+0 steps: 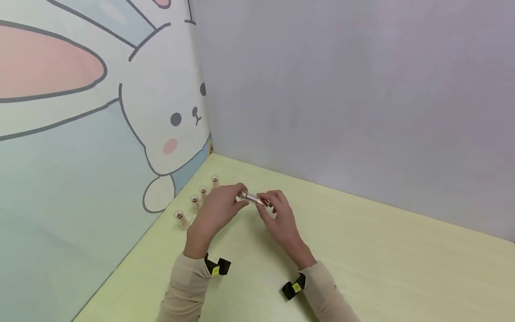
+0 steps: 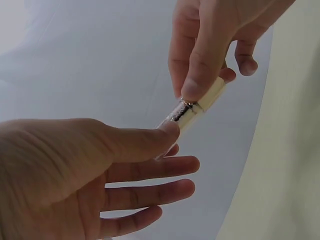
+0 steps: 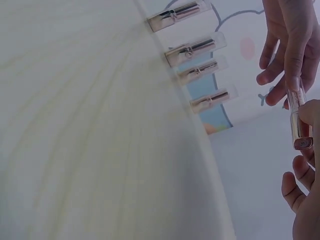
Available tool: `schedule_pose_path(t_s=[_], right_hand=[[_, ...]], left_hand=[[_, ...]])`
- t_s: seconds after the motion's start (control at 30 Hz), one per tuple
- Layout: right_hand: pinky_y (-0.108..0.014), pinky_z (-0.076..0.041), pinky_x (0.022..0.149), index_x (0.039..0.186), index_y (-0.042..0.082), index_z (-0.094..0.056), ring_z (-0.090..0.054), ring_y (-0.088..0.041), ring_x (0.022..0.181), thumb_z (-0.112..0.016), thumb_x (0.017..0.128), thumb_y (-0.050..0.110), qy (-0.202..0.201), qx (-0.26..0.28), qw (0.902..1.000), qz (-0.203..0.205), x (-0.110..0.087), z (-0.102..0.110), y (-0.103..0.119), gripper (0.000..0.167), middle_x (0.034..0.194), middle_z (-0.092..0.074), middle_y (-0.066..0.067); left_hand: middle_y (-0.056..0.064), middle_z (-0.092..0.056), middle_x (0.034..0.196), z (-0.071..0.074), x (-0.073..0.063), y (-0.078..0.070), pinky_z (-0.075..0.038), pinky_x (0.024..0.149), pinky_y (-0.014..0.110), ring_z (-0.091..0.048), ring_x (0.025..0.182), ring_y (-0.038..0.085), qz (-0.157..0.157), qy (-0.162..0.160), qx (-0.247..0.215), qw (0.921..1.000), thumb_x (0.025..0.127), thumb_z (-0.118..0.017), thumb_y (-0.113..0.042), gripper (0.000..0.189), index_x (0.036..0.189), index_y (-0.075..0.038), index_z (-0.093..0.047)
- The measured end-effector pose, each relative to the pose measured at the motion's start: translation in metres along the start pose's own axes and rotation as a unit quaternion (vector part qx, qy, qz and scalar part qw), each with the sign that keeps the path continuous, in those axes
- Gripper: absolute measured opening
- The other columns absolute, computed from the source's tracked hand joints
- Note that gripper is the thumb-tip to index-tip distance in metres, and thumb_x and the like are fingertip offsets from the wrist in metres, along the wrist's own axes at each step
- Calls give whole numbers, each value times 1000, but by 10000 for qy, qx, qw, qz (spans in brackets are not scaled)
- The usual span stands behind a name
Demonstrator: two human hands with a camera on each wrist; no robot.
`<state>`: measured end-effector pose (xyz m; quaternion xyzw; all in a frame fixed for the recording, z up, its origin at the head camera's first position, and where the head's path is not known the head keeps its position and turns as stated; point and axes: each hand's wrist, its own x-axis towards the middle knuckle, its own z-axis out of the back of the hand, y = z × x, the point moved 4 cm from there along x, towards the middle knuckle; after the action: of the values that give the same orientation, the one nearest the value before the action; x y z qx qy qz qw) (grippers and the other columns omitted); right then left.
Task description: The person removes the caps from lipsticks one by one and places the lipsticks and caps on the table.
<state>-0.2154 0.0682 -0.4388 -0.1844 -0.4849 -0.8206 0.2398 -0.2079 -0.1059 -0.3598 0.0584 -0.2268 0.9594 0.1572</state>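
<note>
A lipstick (image 1: pixel 253 197) with a clear cap and a shiny gold-pink base is held between both hands above the table. My left hand (image 1: pixel 219 208) pinches the clear-cap end between thumb and index finger, its other fingers extended in the left wrist view. At the opposite end, the base, my right hand (image 1: pixel 281 221) grips with thumb and fingers. In the right wrist view the lipstick (image 3: pixel 295 125) shows its round base end facing the camera. Left of my left hand, several similar capped lipsticks (image 1: pixel 181 219) stand upright in a row.
The pale yellow table (image 1: pixel 386 255) runs into a corner. On the left, a wall (image 1: pixel 80 179) with a cartoon rabbit rises right beside the row of lipsticks. A plain grey wall (image 1: pixel 354 98) stands along the far edge.
</note>
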Motion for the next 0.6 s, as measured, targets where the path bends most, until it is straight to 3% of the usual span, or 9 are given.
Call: schedule_pose_path(t_s=[0.3,0.43,0.6], right_hand=[[-36,-50,70,125,13,-72,-57,-18,94,-74,97,10,-164,-297,9989,314,-18,47,6,28,113,-62,-5],[-32,-50,73,127,14,-71,-58,-11,96,-73,98,10,-103,-497,9985,217,-29,68,5,29,113,-67,-1],[-32,-50,73,129,13,-69,-55,-8,90,-73,97,7,63,-863,9961,157,-47,93,-1,33,102,-68,3]], left_hand=[[-3,-76,98,-15,5,-30,-50,67,28,-61,75,10,-457,402,-434,9972,98,-73,-31,28,121,-16,-70],[-8,-74,92,-26,7,-48,-49,66,26,-60,73,8,-860,456,-384,9945,99,-72,-33,19,112,-20,-72],[-9,-72,90,-43,11,-72,-50,69,27,-59,71,7,-1366,360,-120,9899,95,-76,-33,16,105,-21,-73]])
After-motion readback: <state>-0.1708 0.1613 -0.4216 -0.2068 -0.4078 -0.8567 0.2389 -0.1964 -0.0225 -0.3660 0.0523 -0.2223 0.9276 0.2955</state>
